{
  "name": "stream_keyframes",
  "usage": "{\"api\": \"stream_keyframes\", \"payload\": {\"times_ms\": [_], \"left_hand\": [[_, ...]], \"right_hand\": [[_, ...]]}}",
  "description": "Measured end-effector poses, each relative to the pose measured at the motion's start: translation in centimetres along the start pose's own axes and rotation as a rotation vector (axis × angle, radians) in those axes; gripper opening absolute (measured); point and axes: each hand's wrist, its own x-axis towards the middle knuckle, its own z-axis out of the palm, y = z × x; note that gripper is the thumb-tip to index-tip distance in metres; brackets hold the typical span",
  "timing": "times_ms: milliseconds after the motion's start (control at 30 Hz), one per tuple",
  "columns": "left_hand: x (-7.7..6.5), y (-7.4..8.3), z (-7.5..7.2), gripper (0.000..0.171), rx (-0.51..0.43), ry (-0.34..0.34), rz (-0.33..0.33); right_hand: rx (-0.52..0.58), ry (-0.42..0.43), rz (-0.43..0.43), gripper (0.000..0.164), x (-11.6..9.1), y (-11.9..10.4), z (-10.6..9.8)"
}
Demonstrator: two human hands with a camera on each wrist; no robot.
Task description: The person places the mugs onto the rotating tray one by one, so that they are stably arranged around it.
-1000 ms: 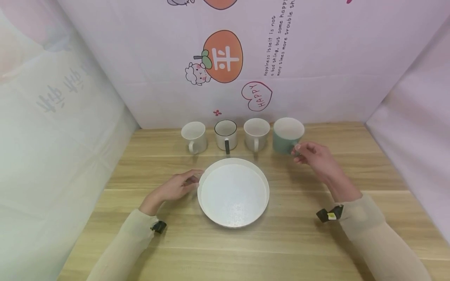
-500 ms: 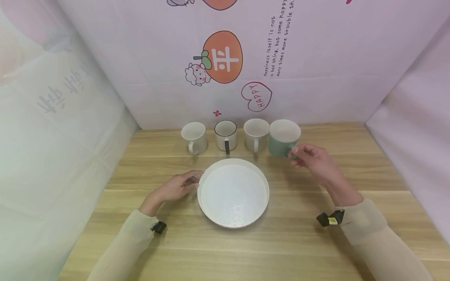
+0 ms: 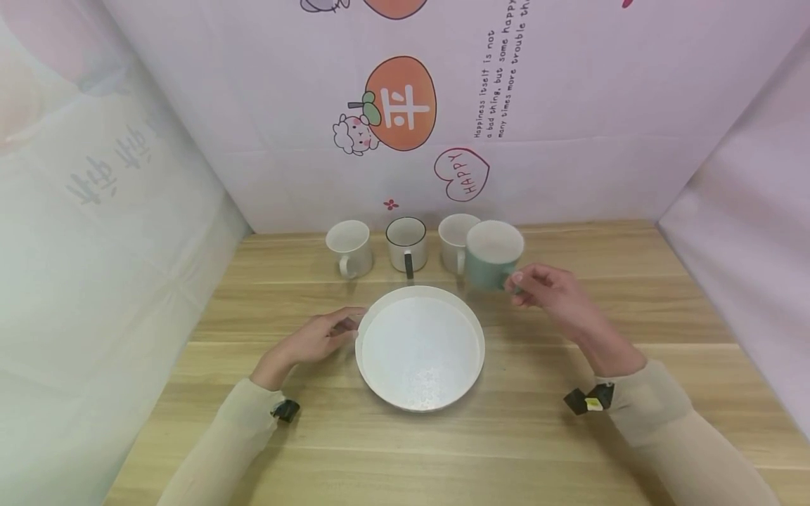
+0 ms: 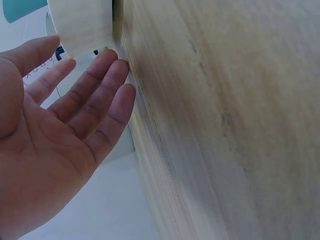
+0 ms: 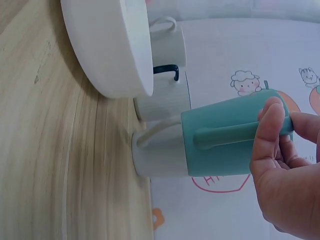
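In the head view, my right hand (image 3: 547,295) pinches the handle of a teal mug (image 3: 492,266) with a pale inside. The right wrist view shows thumb and fingers on the handle (image 5: 235,134), the mug raised off the wooden table. My left hand (image 3: 323,336) is beside the round white tray (image 3: 420,404), fingertips right at its left rim; in the left wrist view its fingers (image 4: 87,92) are spread and relaxed. Behind the tray, a white mug (image 3: 453,242) is partly covered by the teal one.
Left of it along the back stand a white mug with a black rim and handle (image 3: 406,242) and another white mug (image 3: 351,247). A printed white cloth (image 3: 291,126) hangs behind the wooden table (image 3: 405,457), with cloth at both sides too.
My right hand has carried the teal mug from the right end of the row leftward and a little nearer, in front of the white mug. The left hand and tray have stayed put.
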Motion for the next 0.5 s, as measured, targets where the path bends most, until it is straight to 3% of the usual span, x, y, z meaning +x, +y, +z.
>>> {"api": "stream_keyframes", "payload": {"times_ms": [500], "left_hand": [[-0.1, 0.1, 0.0, 0.047, -0.012, 0.0, -0.002]], "right_hand": [[-0.01, -0.032, -0.011, 0.04, -0.2, -0.9, 1.4]]}}
